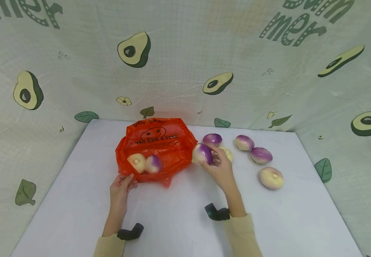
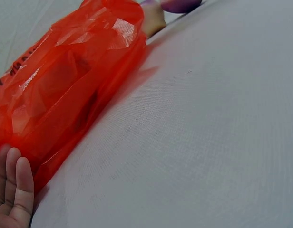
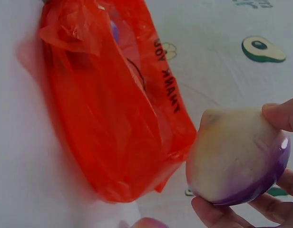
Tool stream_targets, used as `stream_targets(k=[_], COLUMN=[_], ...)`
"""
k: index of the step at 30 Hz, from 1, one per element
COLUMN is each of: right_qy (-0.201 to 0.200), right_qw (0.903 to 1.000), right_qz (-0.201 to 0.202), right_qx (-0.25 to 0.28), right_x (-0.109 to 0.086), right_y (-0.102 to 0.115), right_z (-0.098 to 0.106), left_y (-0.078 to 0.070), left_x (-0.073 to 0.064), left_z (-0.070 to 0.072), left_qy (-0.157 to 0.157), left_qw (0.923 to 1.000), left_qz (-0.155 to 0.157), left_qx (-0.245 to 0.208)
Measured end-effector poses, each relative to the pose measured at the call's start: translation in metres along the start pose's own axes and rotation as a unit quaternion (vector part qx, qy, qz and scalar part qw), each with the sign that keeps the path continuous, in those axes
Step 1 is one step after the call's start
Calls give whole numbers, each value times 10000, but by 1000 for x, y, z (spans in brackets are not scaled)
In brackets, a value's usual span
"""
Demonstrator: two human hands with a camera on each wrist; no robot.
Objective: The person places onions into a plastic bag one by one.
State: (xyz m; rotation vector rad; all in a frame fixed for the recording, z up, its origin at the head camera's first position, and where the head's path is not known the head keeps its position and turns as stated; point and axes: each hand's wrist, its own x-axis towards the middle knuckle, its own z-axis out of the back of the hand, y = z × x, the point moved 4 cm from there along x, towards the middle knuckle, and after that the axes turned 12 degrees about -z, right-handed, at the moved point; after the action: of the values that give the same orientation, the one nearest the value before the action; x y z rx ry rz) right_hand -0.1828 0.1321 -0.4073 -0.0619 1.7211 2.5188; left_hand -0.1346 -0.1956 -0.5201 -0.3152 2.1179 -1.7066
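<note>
A red plastic bag point(image 1: 179, 150) with black print lies spread with its mouth facing up. Inside it sit a pale turnip point(image 1: 136, 162) and a purple-and-white turnip point(image 1: 154, 164). My left hand point(image 1: 121, 184) pinches the bag's near left edge between thumb and fingers; in the left wrist view several fingers point(image 2: 24, 185) lie against the red plastic. In my right hand point(image 1: 219, 166) is another purple-and-white turnip point(image 3: 237, 156), gripped between thumb and fingers. It hangs right at the bag's right edge in the head view.
Right of the bag lie more turnips: a purple one point(image 1: 212, 139) at the back, a pale one point(image 1: 227, 153) partly behind my right hand, two purple ones point(image 1: 261, 155) and a pale one point(image 1: 271, 178). A printed cloth point(image 1: 179, 71) hangs behind the white table point(image 1: 179, 221).
</note>
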Motion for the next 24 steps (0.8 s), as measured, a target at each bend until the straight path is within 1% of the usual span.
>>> stream_targets(k=[6,11,20,24], right_qy=[271,313,496,578], right_qw=[9994,9989,9952,9914], right_qz=[58,194,54,124], right_qx=[-201,-292,-842,-1166], right_x=[6,13,26,34], right_y=[16,26,35,36], right_z=[-15,-30,-57,-68], left_y=[-1,0,1,0], left_x=[0,1,1,0], left_z=[-1,-1,-2,-2], left_qy=[2,-32,-56,-19], left_qw=[10000,10000,9999,10000], left_qz=[28,-10,-75,-58], left_qx=[67,10,-38,15])
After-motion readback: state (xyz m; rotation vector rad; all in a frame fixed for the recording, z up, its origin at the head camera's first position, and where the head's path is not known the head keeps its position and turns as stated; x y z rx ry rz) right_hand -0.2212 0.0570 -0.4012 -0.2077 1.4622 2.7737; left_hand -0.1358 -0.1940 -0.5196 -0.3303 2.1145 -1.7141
